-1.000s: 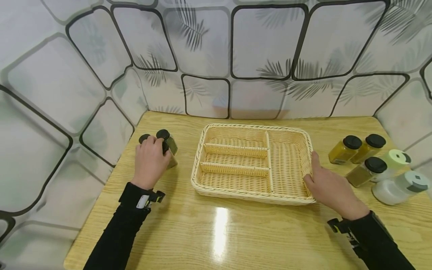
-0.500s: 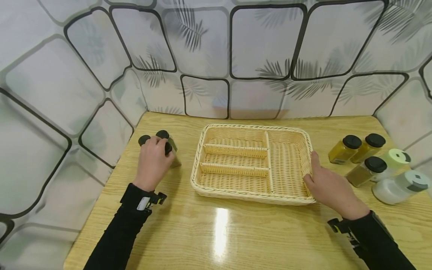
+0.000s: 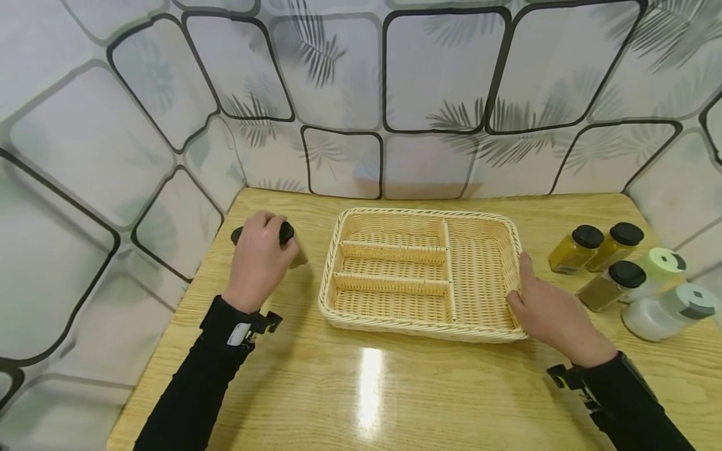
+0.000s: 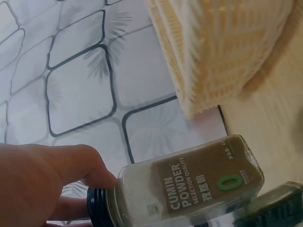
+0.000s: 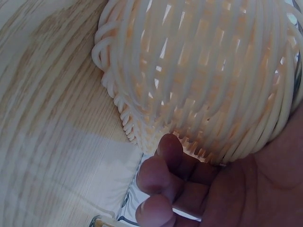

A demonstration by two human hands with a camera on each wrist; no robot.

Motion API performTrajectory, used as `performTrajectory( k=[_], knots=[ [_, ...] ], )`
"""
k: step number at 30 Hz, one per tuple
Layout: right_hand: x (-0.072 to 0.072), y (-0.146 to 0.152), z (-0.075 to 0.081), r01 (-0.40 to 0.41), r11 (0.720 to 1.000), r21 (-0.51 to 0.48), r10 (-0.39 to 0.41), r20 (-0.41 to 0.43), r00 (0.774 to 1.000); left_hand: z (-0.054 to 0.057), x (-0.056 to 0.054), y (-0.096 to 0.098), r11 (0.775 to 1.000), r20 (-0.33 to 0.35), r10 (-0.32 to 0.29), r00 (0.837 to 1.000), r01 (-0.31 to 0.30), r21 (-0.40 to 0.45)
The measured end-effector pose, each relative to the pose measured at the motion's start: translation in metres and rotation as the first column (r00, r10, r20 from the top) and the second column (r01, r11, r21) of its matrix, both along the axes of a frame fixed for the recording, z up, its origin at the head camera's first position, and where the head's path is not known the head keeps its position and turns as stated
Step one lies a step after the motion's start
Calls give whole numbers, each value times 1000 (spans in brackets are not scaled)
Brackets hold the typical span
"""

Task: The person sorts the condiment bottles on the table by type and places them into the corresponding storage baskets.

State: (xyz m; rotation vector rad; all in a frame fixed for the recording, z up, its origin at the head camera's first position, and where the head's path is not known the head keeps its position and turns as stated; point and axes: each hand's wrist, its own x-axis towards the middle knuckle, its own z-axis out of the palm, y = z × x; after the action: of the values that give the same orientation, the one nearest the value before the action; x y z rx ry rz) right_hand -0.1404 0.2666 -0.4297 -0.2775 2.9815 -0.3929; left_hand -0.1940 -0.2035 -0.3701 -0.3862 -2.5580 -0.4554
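Observation:
My left hand (image 3: 258,260) holds a cumin powder jar by its black lid. In the left wrist view the square clear jar (image 4: 199,179) lies slanted across the picture, brown powder settled toward its base, thumb and fingers at the lid. Another black lid (image 3: 237,235) shows just left of that hand, and part of a dark jar (image 4: 274,208) appears below the cumin. My right hand (image 3: 555,316) grips the right end of a woven basket (image 3: 423,329), thumb over the rim on the inside. From the right wrist, its curled fingers (image 5: 156,175) show outside the weave.
Dividers (image 3: 395,283) split the basket into three narrow compartments and a wide one. On the right stand yellow spice jars (image 3: 572,254), a brown spice jar (image 3: 603,291), a green-capped jar (image 3: 660,269) and a white jar (image 3: 654,319). A patterned cloth (image 3: 440,163) borders the wooden table (image 3: 316,388).
My left hand has lifted the cumin jar and moved it slightly right and away from me. A jar lid behind it has become hidden. The right hand and basket have stayed put.

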Motion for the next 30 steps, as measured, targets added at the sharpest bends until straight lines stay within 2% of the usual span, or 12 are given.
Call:
performTrajectory(
  k=[8, 15, 23, 30],
  knots=[
    [0, -1, 0, -2, 1000, 1, 2, -15, 1000, 24, -10, 17, 998, -28, -61, 998, 61, 16],
    [0, -1, 1, -2, 1000, -3, 2, -11, 1000, 39, -21, 35, 994, -37, -112, 993, 112, 1],
    [0, 0, 0, -10, 1000, -14, 10, 7, 1000, 50, -30, 60, 989, 20, -146, 989, 146, -13],
    [0, 0, 1, -6, 1000, -13, 6, 18, 1000, 57, -39, 86, 974, 61, -220, 974, 223, -47]
  ],
)
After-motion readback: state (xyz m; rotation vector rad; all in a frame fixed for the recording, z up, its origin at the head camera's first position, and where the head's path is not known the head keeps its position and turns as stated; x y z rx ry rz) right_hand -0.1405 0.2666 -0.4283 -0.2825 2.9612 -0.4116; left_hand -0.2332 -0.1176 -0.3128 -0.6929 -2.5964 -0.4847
